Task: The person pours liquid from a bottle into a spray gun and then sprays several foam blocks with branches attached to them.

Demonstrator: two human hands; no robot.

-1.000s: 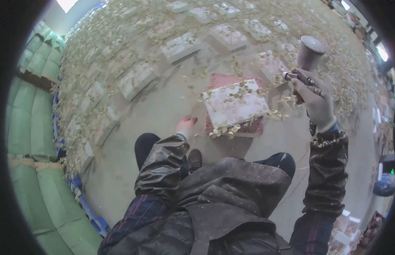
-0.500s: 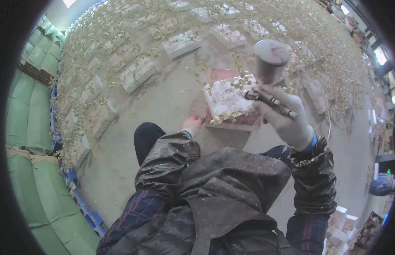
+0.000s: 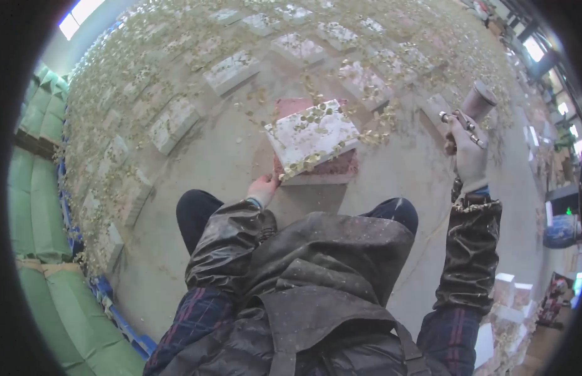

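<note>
My right hand (image 3: pixel 470 150), in a pale glove, is closed round a spray gun (image 3: pixel 461 121) with a grey cup (image 3: pixel 478 100) on top. It is held off to the right, away from the white block (image 3: pixel 313 135). That block lies askew on a reddish-stained block (image 3: pixel 334 165), with gold-coloured leafy sprigs (image 3: pixel 309 116) across its top and over its edges. At the near left corner of the reddish block is my left hand (image 3: pixel 264 189), bare at the fingers, which are closed against that corner; the fingertips are partly hidden.
Rows of white blocks (image 3: pixel 233 72) with gold leafy sprigs spread over the floor ahead and to both sides. Green-covered stacks (image 3: pixel 43 203) line the left, beside blue pallet edges (image 3: pixel 125 319). A thin hose (image 3: pixel 428 241) trails on the floor at right.
My right hand has swung right, carrying the spray gun away from above the white block. The view has shifted, and my left hand stays at the reddish block's corner.
</note>
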